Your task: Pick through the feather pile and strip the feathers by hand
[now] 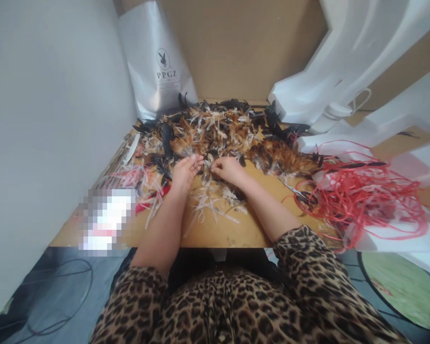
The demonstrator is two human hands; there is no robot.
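reaching both bare forearms over a yellow-brown wooden tabletop (251, 231), wearing a tan-and-black leopard-print top (222, 306). bringing left hand (187, 172) to the near edge of a wide, loose heap of brown, black and whitish feathers (218, 126), bending its fingers partway beside a brown tuft. curling right hand (229, 169) more tightly just beside it, drawing thumb and forefinger together at the feathers, leaving a small gap between the hands. not being able to tell whether either is actually pinching a feather or only touching; fingertips being too blurred. seeing thin whitish strips (206, 203) scattered between the forearms, near the table's front edge, and pink and white strips (129, 177) left of the heap. noting black-handled metal scissors (304, 196) right of the right forearm, lying beside a large tangle of thin red-pink ribbon (372, 200). spotting a silvery-white bag with a black rabbit-head logo (154, 67) upright behind the heap at left, white plastic sheeting (308, 100) behind at right, a plain brown panel (251, 48) between. glimpsing a bright pixelated patch (109, 220) at the table's left front corner.
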